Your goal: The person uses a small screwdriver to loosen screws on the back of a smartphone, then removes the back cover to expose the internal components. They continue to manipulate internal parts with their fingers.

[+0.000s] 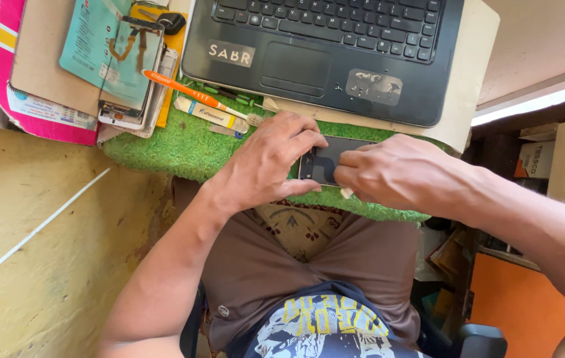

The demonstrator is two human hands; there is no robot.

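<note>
**Two hands steadying a dark phone on a green turf mat**

The left hand [266,162] wraps over the left end of a flat, dark phone [327,159], its grip closed on the short edge with the thumb below and fingers above. The right hand [398,174] pinches the phone's right portion; a small pale sliver shows under its fingertips — too small to identify. The phone lies on the front part of a green artificial-grass mat [183,142], just before a black laptop [325,53].

Handling, as judged: the phone is thin, rigid and light, with a smooth glassy face that is likely slippery and fragile; it is best held by the narrow edges rather than pressed on its face. The mat's fibrous pile should keep it from sliding.

Behind the left hand lie an orange-handled tool [189,93] with a slim metal shaft and a small white tube [208,114]. Further left, stacked phone parts [133,99] rest on a cardboard sheet [40,63] — matte against the laptop's glossy shell.
</note>
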